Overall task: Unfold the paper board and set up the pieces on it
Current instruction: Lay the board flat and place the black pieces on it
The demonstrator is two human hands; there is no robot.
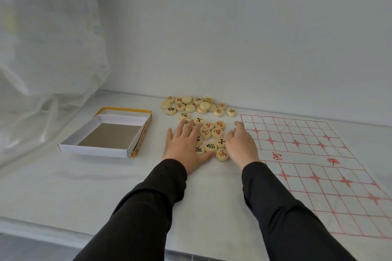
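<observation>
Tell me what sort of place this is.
Likely a plain indoor room, maybe a home: a white table against a bare wall, a sheer drape at left, and game pieces, a paper board and an open box.

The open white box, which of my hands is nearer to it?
Left. The left hand rests on the xiangqi pieces just right of the box; the right hand is farther right, by the paper board.

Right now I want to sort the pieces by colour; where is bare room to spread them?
Bare table lies in front of the box, left of the left sleeve. The paper board, right of the right hand, carries nothing. Crowded: pieces between it and the left hand, and behind toward the wall.
</observation>
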